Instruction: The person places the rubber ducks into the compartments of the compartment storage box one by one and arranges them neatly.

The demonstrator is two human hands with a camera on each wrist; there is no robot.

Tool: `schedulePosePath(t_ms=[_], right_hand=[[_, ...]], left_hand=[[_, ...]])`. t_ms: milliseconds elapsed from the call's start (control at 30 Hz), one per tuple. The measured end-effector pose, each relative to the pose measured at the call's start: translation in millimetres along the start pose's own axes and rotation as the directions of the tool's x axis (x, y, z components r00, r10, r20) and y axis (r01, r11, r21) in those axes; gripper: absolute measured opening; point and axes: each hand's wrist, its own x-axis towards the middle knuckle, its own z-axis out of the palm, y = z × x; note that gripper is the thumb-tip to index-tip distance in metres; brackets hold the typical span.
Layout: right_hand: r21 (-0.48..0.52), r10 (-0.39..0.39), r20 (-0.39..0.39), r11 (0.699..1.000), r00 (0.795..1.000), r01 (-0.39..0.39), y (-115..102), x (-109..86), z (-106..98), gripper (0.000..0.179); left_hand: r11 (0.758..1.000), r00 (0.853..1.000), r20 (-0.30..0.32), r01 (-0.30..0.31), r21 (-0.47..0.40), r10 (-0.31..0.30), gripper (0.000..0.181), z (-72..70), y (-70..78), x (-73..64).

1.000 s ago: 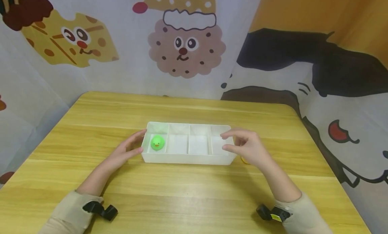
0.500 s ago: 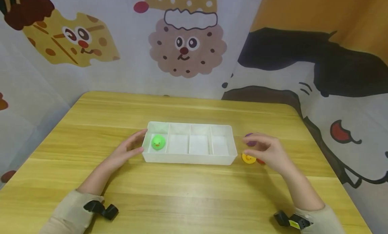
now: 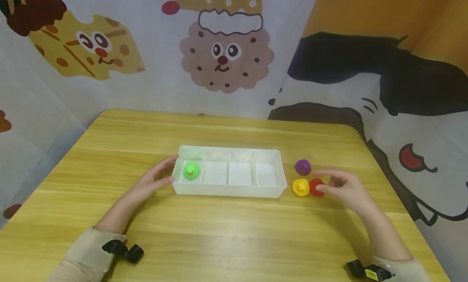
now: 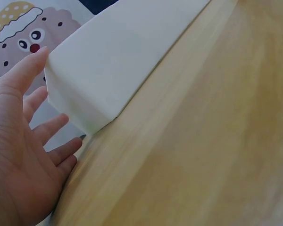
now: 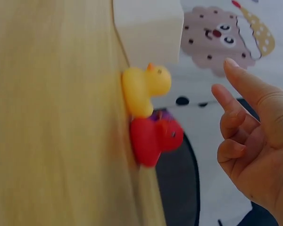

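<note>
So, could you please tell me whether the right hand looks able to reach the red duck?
Probably yes: the right hand is close beside the red duck, its fingers parted, with nothing visible in the way; the yellow duck sits on the side away from the hand.

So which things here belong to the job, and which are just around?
Likely the job:
left hand
right hand
white divided box
green duck, inside the box
yellow duck
red duck
purple toy

Apparently just around:
wooden table
cartoon backdrop
black wrist devices
</note>
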Motion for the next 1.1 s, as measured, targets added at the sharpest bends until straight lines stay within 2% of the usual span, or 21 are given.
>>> schedulePosePath(t_ms=[233, 433, 667, 1100], right_hand=[[-0.028, 0.078, 0.027, 0.997, 0.997, -0.078, 24, -3.4, -9, 0.039], [-0.074, 0.105, 0.046, 0.992, 0.993, -0.101, 36, -3.6, -14, 0.041], [-0.052, 0.143, 0.079, 0.989, 0.987, -0.139, 50, -4.2, -14, 0.042], [-0.051, 0.188, 0.119, 0.982, 0.975, -0.183, 58, -3.7, -9, 0.043]], left_hand=[[1.000, 1.000, 0.004, -0.010, -0.002, 0.010, 0.061, 0.2, -0.6, 1.0], [1.000, 1.000, 0.006, -0.014, -0.006, 0.014, 0.061, 0.5, 0.2, 0.8], [1.000, 1.000, 0.006, -0.013, -0.005, 0.013, 0.061, -0.1, -0.4, 0.3], [1.000, 1.000, -0.003, -0.010, 0.008, 0.010, 0.060, 0.2, 0.8, 0.0]])
